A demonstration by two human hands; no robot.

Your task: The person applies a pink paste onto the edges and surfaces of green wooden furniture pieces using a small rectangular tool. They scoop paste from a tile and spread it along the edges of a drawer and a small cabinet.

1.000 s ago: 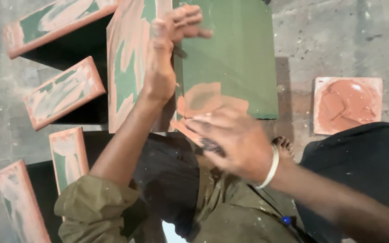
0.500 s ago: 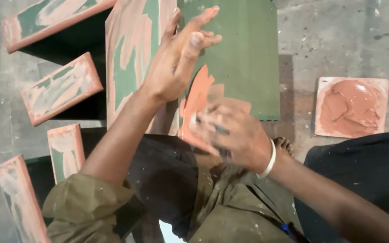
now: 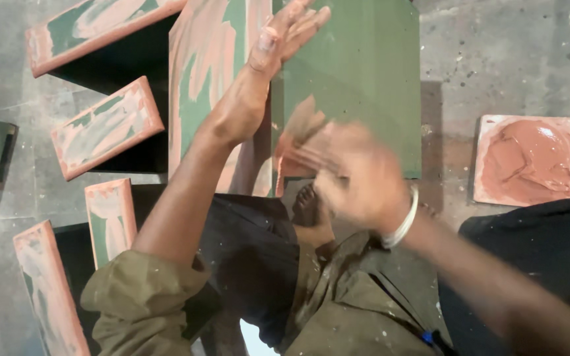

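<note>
Since the half-second before, your right hand [image 3: 357, 178] had swung out from the green box [image 3: 357, 79], its blurred fingers now spread over the box's near edge, and your left hand [image 3: 285, 33] had slid higher up the box's far part. That green box stood on the floor [image 3: 496, 59] in front of you, its top face plain green, its left face [image 3: 212, 79] smeared with reddish-brown putty. Your left hand lay flat and open, fingers straight, against the edge where those two faces met, gripping nothing. Your right hand was too blurred to say whether it held a tool; a putty-coloured patch [image 3: 301, 125] showed on the box just beside its fingertips. A white bangle [image 3: 404, 221] sat on that wrist.

At the floor's right edge lay a square tile [image 3: 529, 158] heaped with the same putty, well apart from the box. To the left, several smaller green boxes with putty-streaked faces [image 3: 107, 125] stood around dark openings, the nearest just beside the big box. Your bare foot [image 3: 308, 204] showed below the box's near edge.
</note>
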